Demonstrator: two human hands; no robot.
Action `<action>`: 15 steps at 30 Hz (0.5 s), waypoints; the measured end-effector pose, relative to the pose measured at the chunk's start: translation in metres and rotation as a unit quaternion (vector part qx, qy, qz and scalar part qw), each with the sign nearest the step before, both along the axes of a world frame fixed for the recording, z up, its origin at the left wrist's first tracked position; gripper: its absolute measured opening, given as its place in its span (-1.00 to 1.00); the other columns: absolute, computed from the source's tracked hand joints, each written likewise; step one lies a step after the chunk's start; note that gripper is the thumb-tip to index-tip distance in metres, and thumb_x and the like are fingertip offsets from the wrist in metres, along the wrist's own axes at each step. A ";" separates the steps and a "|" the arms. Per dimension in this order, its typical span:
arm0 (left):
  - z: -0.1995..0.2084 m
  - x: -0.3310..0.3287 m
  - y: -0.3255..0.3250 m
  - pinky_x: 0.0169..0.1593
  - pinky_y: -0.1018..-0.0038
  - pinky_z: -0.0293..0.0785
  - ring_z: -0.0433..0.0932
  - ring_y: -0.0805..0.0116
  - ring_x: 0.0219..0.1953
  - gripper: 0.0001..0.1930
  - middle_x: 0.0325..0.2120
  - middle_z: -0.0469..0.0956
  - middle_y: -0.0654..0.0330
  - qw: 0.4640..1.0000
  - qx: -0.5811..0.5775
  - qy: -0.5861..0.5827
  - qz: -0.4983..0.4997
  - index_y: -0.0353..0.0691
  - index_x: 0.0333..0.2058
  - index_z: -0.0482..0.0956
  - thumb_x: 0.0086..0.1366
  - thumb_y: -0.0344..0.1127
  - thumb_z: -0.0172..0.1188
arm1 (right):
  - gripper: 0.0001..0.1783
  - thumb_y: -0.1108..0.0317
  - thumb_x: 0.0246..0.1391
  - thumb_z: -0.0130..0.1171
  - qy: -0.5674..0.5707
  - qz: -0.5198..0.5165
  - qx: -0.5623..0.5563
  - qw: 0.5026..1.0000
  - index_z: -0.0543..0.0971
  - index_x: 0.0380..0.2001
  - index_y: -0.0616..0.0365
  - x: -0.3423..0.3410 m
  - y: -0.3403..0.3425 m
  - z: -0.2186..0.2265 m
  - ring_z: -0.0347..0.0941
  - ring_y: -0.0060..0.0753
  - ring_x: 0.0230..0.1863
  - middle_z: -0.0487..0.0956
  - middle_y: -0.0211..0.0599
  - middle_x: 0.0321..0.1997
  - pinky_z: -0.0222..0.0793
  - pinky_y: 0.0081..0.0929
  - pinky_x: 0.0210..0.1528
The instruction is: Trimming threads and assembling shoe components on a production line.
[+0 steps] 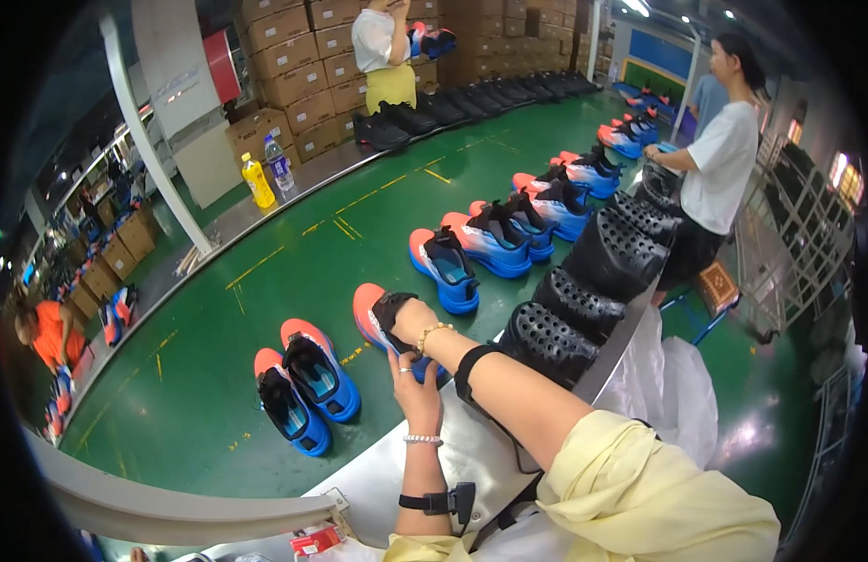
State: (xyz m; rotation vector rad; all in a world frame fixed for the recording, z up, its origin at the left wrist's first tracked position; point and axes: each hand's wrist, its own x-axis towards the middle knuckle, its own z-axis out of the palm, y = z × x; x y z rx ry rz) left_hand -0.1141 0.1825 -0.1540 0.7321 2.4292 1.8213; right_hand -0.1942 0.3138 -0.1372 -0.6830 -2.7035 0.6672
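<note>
In front of me, a sneaker (367, 304) with an orange toe, black collar and blue heel rests on the green belt (294, 253). My left hand (415, 389) is closed on the sneaker's near side, by the heel. My right hand (414, 323) reaches over its collar from the right; its fingers are hidden at the black opening, so their grip does not show. Just left of my hands stands a matching pair, one sneaker (323, 370) beside another sneaker (292, 403). Beyond my right hand, a single sneaker (443, 267) of the same colours stands apart.
More sneakers (495, 239) run in a row toward the far right. Black perforated shoe-shaped forms (551, 342) line the belt's right edge. Black shoes (462, 105) and two bottles (257, 183) stand along the far side. A co-worker (720, 159) stands at right; another (387, 56) holds sneakers.
</note>
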 end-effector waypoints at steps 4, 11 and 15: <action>-0.022 -0.026 -0.026 0.30 0.26 0.23 0.22 -0.07 0.36 -0.66 0.37 0.10 -0.21 0.992 0.098 -0.054 -0.063 -0.27 -0.10 0.48 0.15 -0.45 0.34 | -0.66 0.17 -0.02 0.26 -0.022 0.102 -0.072 0.992 0.67 -0.35 0.27 0.049 -0.038 0.048 0.61 0.12 -0.23 0.66 0.06 -0.30 0.55 -0.14 -0.11; 0.011 -0.078 -0.040 0.12 0.26 0.44 0.50 0.08 0.08 -0.47 0.12 0.43 -0.04 0.983 0.054 -0.166 -0.057 -0.23 0.06 0.35 0.07 -0.56 0.23 | -0.57 0.14 0.14 0.21 0.130 0.266 -0.090 0.951 0.54 -0.03 0.20 0.282 0.024 0.220 0.60 0.01 -0.23 0.68 -0.10 -0.27 0.50 -0.24 -0.10; 0.031 -0.121 -0.028 0.11 0.23 0.46 0.52 0.05 0.04 -0.17 0.10 0.45 -0.04 0.987 -0.158 0.023 -0.013 -0.26 0.22 0.29 -0.05 -0.34 0.50 | -0.64 0.27 0.14 0.24 0.274 0.101 -0.014 0.956 0.56 -0.04 0.23 0.340 0.108 0.252 0.63 -0.24 -0.27 0.68 -0.19 -0.32 0.46 -0.36 -0.09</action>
